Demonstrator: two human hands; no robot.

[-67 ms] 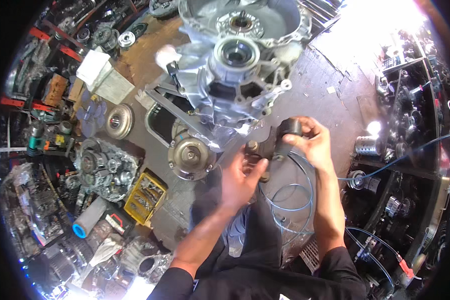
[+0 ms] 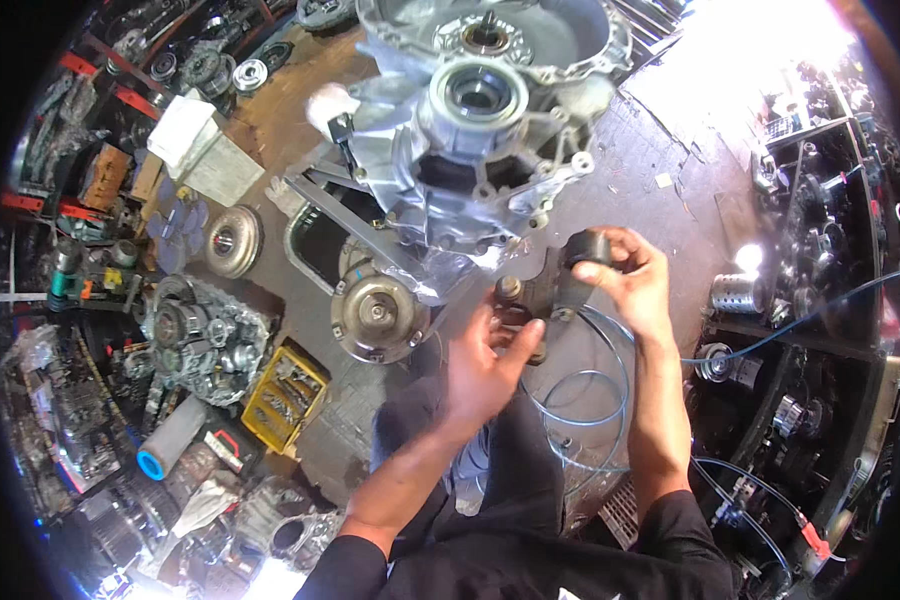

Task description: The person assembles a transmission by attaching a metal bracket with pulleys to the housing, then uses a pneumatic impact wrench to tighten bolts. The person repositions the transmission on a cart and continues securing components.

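In front of my lap, both hands are closed around dark parts. My left hand (image 2: 492, 362) grips a dark metal bracket with bolts (image 2: 538, 300), its thumb across the near side. Just to the right, my right hand (image 2: 630, 280) holds a black cylindrical piece (image 2: 587, 250) between thumb and fingers. The cylinder sits right against the bracket; whether they are one part I cannot tell. Directly beyond my hands rises a large silver transmission housing (image 2: 470, 140) with a round bearing opening and a wide bell end.
A round metal torque converter (image 2: 378, 312) lies left of my hands, with another (image 2: 234, 242) farther left. Closer in are a yellow tray of small hardware (image 2: 286, 400) and an opened gearbox (image 2: 208, 335). A coiled blue hose (image 2: 585, 372) crosses the floor; parts shelves (image 2: 810, 290) line the right.
The black cylinder has tilted, turning more of its round end into view. My right hand has shifted slightly right. My left hand keeps its hold on the bracket.
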